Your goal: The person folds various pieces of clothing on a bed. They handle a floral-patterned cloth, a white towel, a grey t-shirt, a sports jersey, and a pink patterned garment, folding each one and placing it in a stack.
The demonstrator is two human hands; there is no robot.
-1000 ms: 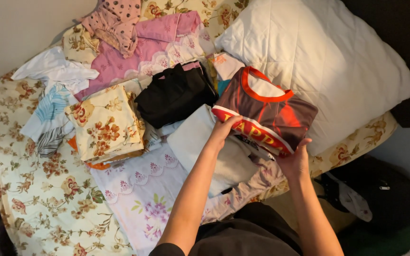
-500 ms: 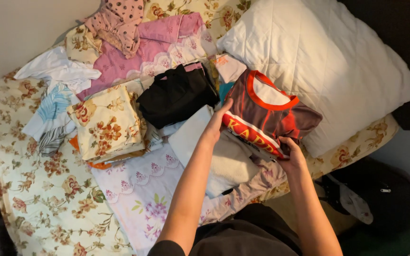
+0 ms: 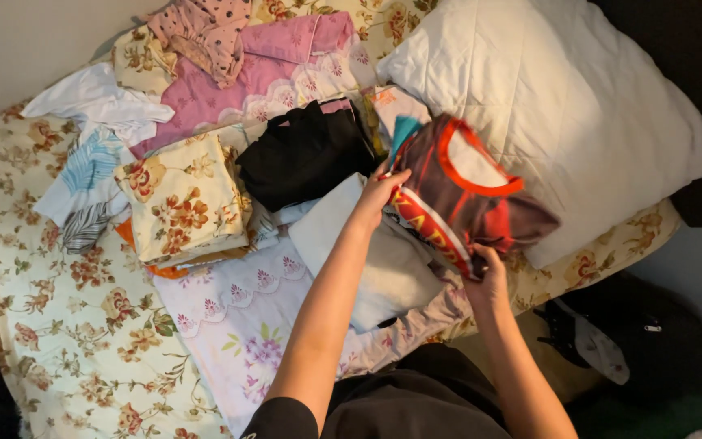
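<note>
The bed [image 3: 34, 341], under a flowered sheet, fills the left and middle of the view; its left edge and foot are cut off by the frame. A white pillow [image 3: 578, 122] lies at the bed's right edge, its top corner cut off. Clothes cover the middle of the bed: a pale lilac cloth [image 3: 237, 325] with printed flowers near the front edge, a pink cloth [image 3: 237, 89] toward the far edge with a dotted pink garment [image 3: 205, 32] on it, a folded flowered stack [image 3: 184, 203], a black garment [image 3: 306, 154] in the centre, a white garment [image 3: 95, 102] and a blue-striped one [image 3: 83, 175] toward the left. A white folded piece [image 3: 383, 268] lies under the left forearm.

The shirt [image 3: 469, 207], dark red with an orange-red collar and a yellow-lettered red band along its near edge, sits folded between the black garment and the pillow, overlapping the pillow's lower edge. The left hand [image 3: 379, 191] grips its left edge, fingers curled onto the fabric. The right hand [image 3: 489, 276] pinches its near corner; the fingertips are hidden under the cloth.

On the floor beside the bed's right corner lies a black bag [image 3: 635, 341], dim and hard to make out, with a pale panel on it.
</note>
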